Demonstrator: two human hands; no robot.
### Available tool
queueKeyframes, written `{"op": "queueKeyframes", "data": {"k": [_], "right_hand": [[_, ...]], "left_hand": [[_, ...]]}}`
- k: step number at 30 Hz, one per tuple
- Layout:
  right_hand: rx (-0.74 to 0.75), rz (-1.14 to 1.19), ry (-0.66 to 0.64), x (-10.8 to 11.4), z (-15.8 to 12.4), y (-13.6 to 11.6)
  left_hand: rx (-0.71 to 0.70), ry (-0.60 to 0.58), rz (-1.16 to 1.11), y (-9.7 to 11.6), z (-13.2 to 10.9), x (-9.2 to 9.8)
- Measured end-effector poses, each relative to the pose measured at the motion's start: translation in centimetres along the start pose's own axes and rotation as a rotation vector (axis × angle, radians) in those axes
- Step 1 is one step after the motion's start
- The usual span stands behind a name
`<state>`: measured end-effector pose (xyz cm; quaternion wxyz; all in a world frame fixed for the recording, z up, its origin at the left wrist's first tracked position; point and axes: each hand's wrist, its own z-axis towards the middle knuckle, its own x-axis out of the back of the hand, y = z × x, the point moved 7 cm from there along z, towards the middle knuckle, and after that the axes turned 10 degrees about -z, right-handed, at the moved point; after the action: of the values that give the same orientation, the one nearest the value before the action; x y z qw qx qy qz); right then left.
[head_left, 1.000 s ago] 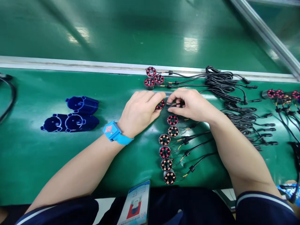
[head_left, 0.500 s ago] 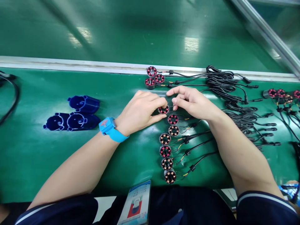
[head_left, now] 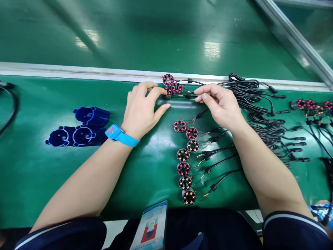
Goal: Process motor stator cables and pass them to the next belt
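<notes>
Several motor stators, ring-shaped cores with red or copper windings, lie on a green table, each trailing thin wires into a black cable. My left hand (head_left: pixel 143 109), with a blue wrist strap (head_left: pixel 122 136), has its fingers apart. Its index fingertip touches a red-wound stator (head_left: pixel 167 93) in the back group, while the thumb stands off below it. Just to the right, my right hand (head_left: pixel 221 104) pinches that stator's black cable (head_left: pixel 191 96) between thumb and fingers. Closer to me runs a column of stators, with a red-wound one (head_left: pixel 179 126) at its far end and a copper-wound one (head_left: pixel 188 197) at its near end.
Three blue cup-shaped housings (head_left: pixel 95 116) lie on their sides at the left. Coiled black cables (head_left: pixel 244 90) spread beyond my right hand. More stators (head_left: pixel 301 104) sit at the far right. A white ledge (head_left: pixel 104 72) crosses the table's back.
My left hand has let go of the stator at the column's far end and moved up to the back group. My right hand has shifted up and closed on a cable there.
</notes>
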<state>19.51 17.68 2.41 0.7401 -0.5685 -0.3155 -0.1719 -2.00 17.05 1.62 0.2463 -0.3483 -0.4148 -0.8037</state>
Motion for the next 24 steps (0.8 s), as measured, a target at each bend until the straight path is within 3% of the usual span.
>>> {"op": "queueKeyframes", "data": {"k": [6,13,21,24], "right_hand": [[0.158,-0.197,-0.005,-0.8,-0.3,-2.1],[0.400,-0.359,-0.149,-4.2,-0.5,-3.9],[0.219,-0.177,-0.149,-3.1,-0.2,-3.1],[0.112,0.020,-0.201,-3.0,0.0,-2.5]], "left_hand": [[-0.021,-0.088,-0.147,0.7,0.0,-1.1],[-0.040,-0.030,-0.099,2.4,-0.3,0.3],[-0.063,-0.053,-0.061,3.5,-0.4,0.6],[-0.078,-0.052,-0.090,3.6,-0.4,0.5]]}}
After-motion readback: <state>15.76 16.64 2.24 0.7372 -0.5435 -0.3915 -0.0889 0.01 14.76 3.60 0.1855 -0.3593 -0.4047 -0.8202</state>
